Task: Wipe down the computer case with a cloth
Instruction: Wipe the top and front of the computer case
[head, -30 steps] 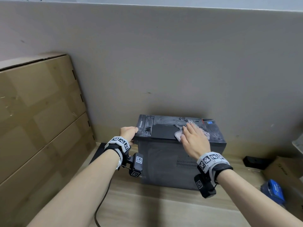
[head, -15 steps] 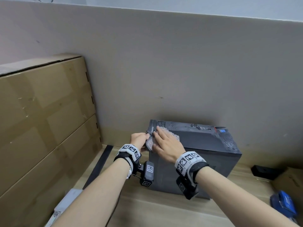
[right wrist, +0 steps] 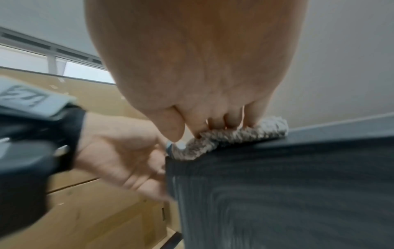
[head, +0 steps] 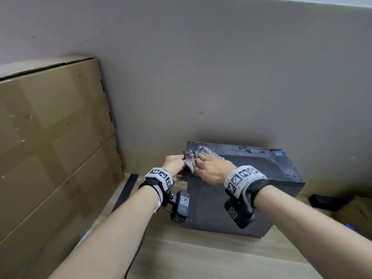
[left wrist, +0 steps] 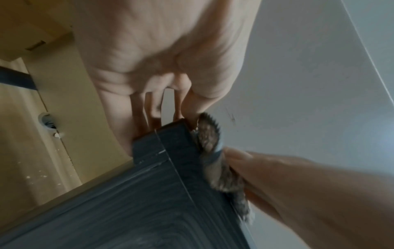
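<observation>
A black computer case [head: 251, 178] lies on its side on a wooden surface against the grey wall. A grey knit cloth [head: 203, 155] sits on the left end of its top, one flap hanging over the near edge. My right hand [head: 212, 168] lies flat on the cloth and presses it down; the right wrist view shows its fingertips [right wrist: 217, 123] on the cloth [right wrist: 234, 134]. My left hand [head: 174, 163] grips the case's top left corner, fingers down the left side [left wrist: 149, 107] and thumb by the cloth [left wrist: 210, 134]. Streaks mark the case's front side [right wrist: 287, 193].
Large cardboard boxes [head: 50, 148] stand close on the left. A grey wall [head: 221, 77] rises right behind the case. A black box [head: 326, 201] and a blue object [head: 350, 226] lie at the right. A dark strip [head: 126, 190] runs along the surface left of the case.
My right hand has slid the cloth along the top from the right part to the left end. My left hand has stayed on the left corner.
</observation>
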Demonstrator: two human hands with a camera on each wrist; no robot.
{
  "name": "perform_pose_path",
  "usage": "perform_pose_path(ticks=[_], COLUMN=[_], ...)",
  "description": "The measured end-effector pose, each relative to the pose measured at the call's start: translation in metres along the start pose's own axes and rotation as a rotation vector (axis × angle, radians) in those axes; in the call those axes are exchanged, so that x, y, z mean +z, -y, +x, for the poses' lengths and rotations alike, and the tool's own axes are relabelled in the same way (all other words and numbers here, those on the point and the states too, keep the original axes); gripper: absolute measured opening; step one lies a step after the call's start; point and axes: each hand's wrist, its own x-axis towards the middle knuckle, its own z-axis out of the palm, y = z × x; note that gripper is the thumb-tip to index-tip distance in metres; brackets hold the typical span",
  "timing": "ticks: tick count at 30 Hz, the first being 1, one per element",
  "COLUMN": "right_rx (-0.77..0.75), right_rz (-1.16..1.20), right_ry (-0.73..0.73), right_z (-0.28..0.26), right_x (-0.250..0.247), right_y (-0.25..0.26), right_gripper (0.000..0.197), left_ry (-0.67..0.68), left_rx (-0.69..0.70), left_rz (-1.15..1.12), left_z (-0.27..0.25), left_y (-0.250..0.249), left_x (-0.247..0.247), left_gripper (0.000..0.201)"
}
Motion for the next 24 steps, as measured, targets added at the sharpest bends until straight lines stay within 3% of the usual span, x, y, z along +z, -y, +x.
perform_pose_path(ticks=[2, 4, 6, 9, 11, 15, 17, 20, 24], right_rx=[0.032, 0.065, 0.102, 0.137, 0.129, 0.097, 0.061, -0.012, -0.111], right_rz=[-0.028, -0.059, -0.068, -0.062, -0.053, -0.025, -0.016, 0.021, 0.090], right_ry=[0.101, 0.159, 0.154, 0.118, 0.102, 0.016, -0.020, -0.055, -0.065], right_z=[0.021, 0.041, 0.057, 0.068, 0.069, 0.056, 0.043, 0.020, -0.012], right_x=[-0.012, -0.019, -0.022, -0.022, -0.021, -0.015, -0.013, -0.012, -0.005], right_y=[-0.006, -0.009, -0.011, -0.014, -0.020, -0.025, -0.020, -0.014, -0.013], right_gripper=[0.057, 0.057, 0.056, 0.056, 0.056, 0.040, 0.035, 0.030, 0.031], left_ry=[0.006, 0.023, 0.023, -0.016, -0.011, -0.002, -0.004, -0.011, -0.002], left_rx=[-0.007, -0.010, -0.024, -0.011, 0.008, -0.004, -0.002, 0.001, 0.007], left_rz=[0.012, 0.015, 0.002, -0.020, -0.030, -0.031, -0.037, -0.039, -0.036], left_z=[0.002, 0.003, 0.005, 0.010, 0.013, 0.014, 0.012, 0.007, 0.001], left_y=[-0.002, -0.004, -0.004, -0.001, -0.002, 0.003, 0.007, 0.008, 0.006], left_x=[0.001, -0.001, -0.001, 0.001, 0.003, 0.004, 0.002, 0.000, 0.001], left_gripper=[0.044, 0.038, 0.032, 0.041, 0.024, 0.022, 0.029, 0.035, 0.025])
